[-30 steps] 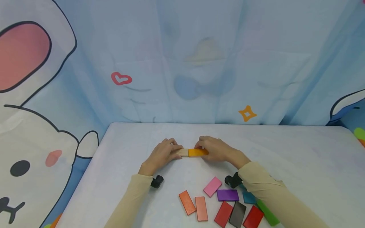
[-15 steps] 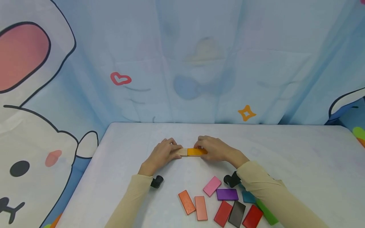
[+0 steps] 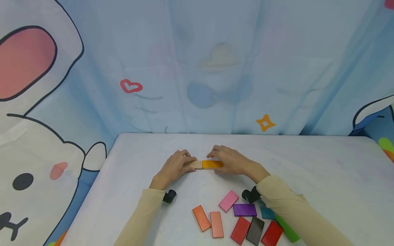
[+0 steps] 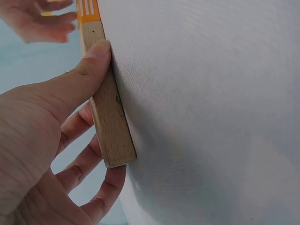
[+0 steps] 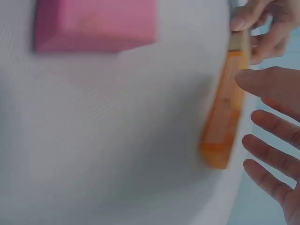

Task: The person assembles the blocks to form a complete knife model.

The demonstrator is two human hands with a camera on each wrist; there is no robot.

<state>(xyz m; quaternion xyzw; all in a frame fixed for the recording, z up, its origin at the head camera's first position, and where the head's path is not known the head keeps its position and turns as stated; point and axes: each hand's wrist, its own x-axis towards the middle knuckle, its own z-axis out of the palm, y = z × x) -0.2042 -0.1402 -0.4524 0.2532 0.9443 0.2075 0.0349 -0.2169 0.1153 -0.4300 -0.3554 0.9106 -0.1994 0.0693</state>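
Orange block [image 3: 212, 165] and plain wooden block [image 3: 197, 165] are lying end to end on a wide white surface [image 3: 326, 181], toward its far side. Nearer the person, loose coloured blocks are lying scattered, with a pink block [image 3: 228, 201] and a purple block [image 3: 245, 210] among them, well apart from the pair.

Two hands are flanking the pair, one at each side. The left hand [image 3: 176, 167] is holding the plain block in a pinching grip, its thumb pressing the near side and its fingers curling behind. The right hand [image 3: 232, 160] is keeping a wide grip: its fingers are spreading straight, clear of the orange block, while its thumb is overlapping that block's near edge; whether it is touching, I cannot tell.

Both blocks are sharing one long axis, running left to right between the palms. The orange block is forming the right half, reaching leftward from the right hand, the nearer one. Smallest of all, a thin seam [image 3: 202, 165] is showing where the two ends are meeting.
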